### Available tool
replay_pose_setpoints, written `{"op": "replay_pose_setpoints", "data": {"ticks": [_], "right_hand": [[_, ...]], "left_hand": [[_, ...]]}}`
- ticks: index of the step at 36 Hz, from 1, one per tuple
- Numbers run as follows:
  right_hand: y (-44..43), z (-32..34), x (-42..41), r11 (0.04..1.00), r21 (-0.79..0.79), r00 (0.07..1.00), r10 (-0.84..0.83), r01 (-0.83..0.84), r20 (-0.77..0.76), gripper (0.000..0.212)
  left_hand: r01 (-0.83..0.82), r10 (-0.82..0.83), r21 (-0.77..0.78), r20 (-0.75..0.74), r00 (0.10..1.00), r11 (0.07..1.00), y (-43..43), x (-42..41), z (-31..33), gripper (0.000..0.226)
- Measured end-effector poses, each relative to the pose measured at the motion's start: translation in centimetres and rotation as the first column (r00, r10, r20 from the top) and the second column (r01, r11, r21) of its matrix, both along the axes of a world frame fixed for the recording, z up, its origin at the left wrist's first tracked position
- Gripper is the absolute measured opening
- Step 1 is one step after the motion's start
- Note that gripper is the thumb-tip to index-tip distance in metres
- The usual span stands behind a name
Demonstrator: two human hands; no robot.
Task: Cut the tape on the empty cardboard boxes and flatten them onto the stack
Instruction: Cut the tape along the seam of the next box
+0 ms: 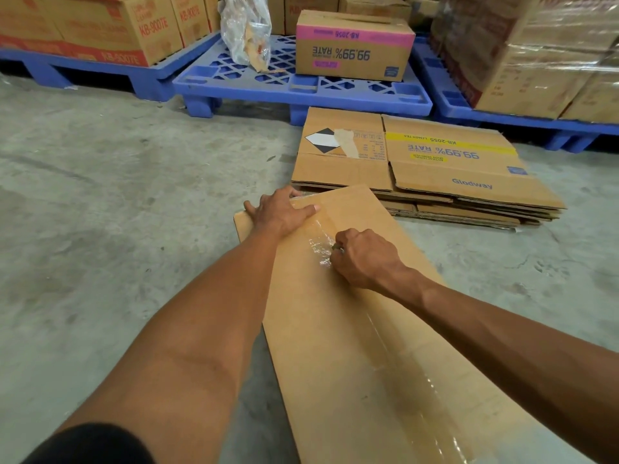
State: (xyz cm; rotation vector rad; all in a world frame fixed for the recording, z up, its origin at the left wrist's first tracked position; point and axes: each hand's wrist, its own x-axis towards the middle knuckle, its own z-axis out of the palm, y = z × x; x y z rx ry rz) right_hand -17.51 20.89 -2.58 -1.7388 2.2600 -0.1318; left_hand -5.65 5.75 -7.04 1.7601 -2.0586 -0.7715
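The left hand [283, 209] lies with fingers spread flat on the far end of the box [361, 329] on the floor. Right hand [363, 257] is fisted around a small cutter on the tape [323, 244]; cutting is underway. Next, run along the seam, then flatten onto the stack [435, 182], far right.

Two hands are in view, the left hand [279, 212] and the right hand [363, 257]. One taped box [368, 329] lies under them. One stack of flattened boxes [435, 182] sits on the floor; how many sheets it holds cannot be told. Three blue pallets [301, 88] show. One pink-banded box [355, 45] stands alone, beside one clear plastic bag [246, 28].
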Motion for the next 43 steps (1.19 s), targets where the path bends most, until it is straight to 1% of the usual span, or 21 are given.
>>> {"op": "replay_pose_setpoints", "data": {"ticks": [4, 6, 10, 18, 22, 25, 27, 29, 31, 33, 35, 37, 38, 40, 43], "right_hand": [[1.3, 0.2, 0.0, 0.999, 0.029, 0.999, 0.036, -0.035, -0.015, 0.029], [1.9, 0.3, 0.2, 0.998, 0.037, 0.998, 0.055, -0.054, -0.015, 0.029], [2.9, 0.2, 0.4, 0.996, 0.018, 0.996, 0.084, -0.084, -0.008, 0.018], [4.3, -0.7, 0.9, 0.990, -0.039, 0.991, 0.134, -0.133, 0.003, 0.020], [5.0, -1.2, 0.9, 0.985, -0.065, 0.987, 0.159, -0.160, -0.027, 0.023], [5.1, -1.3, 0.8, 0.982, -0.080, 0.985, 0.171, -0.171, -0.018, 0.021], [5.2, -1.3, 0.7, 0.981, -0.090, 0.985, 0.169, -0.170, -0.013, 0.019], [5.3, -1.6, 0.7, 0.981, -0.095, 0.986, 0.168, -0.168, -0.011, 0.019], [5.2, -1.7, 0.8, 0.983, -0.095, 0.987, 0.159, -0.160, -0.012, 0.018], [5.1, -1.7, 0.8, 0.985, -0.092, 0.989, 0.149, -0.149, -0.010, 0.018], [5.0, -1.7, 0.8, 0.984, -0.092, 0.988, 0.152, -0.153, -0.013, 0.019], [5.1, -1.6, 0.8, 0.982, -0.097, 0.987, 0.161, -0.161, -0.010, 0.019], [5.2, -1.6, 0.8, 0.982, -0.096, 0.986, 0.164, -0.164, -0.007, 0.019], [5.7, -1.6, 0.7, 0.981, -0.084, 0.985, 0.175, -0.175, -0.013, 0.019], [7.1, -2.0, 0.5, 0.981, -0.077, 0.984, 0.175, -0.177, -0.029, 0.021]], "left_hand": [[-0.018, 0.018, 0.015, -0.009, 1.000, 1.000, 0.2, 0.3, 0.1, 0.057], [-0.039, 0.039, 0.002, -0.018, 0.999, 0.999, 0.3, 0.6, 0.1, 0.053], [-0.080, 0.080, -0.020, -0.024, 0.997, 0.997, 0.4, 1.5, 0.1, 0.045], [-0.115, 0.115, -0.003, -0.015, 0.993, 0.993, 0.6, 3.2, 0.1, 0.042], [-0.167, 0.169, -0.102, 0.006, 0.986, 0.981, 0.6, 3.9, 0.2, 0.027], [-0.199, 0.203, -0.138, 0.010, 0.979, 0.970, 0.6, 5.5, 0.0, 0.028], [-0.156, 0.165, -0.124, 0.070, 0.984, 0.980, 1.0, 6.5, -0.5, 0.039], [-0.072, 0.097, -0.147, 0.173, 0.980, 0.987, 1.7, 7.1, -1.0, 0.049], [0.054, -0.002, -0.206, 0.248, 0.969, 0.977, 2.7, 7.0, -1.1, 0.056], [0.217, -0.144, -0.230, 0.296, 0.944, 0.949, 3.8, 6.6, -1.0, 0.066], [0.347, -0.278, -0.185, 0.320, 0.906, 0.919, 4.7, 6.2, -1.2, 0.072], [0.403, -0.347, -0.126, 0.321, 0.881, 0.907, 5.4, 6.0, -1.3, 0.079], [0.424, -0.369, -0.122, 0.321, 0.872, 0.897, 5.6, 6.1, -1.3, 0.079], [0.497, -0.430, -0.170, 0.317, 0.845, 0.851, 5.8, 6.3, -1.3, 0.070], [0.602, -0.565, -0.292, 0.208, 0.798, 0.743, 6.4, 6.5, -1.5, 0.047]]}}
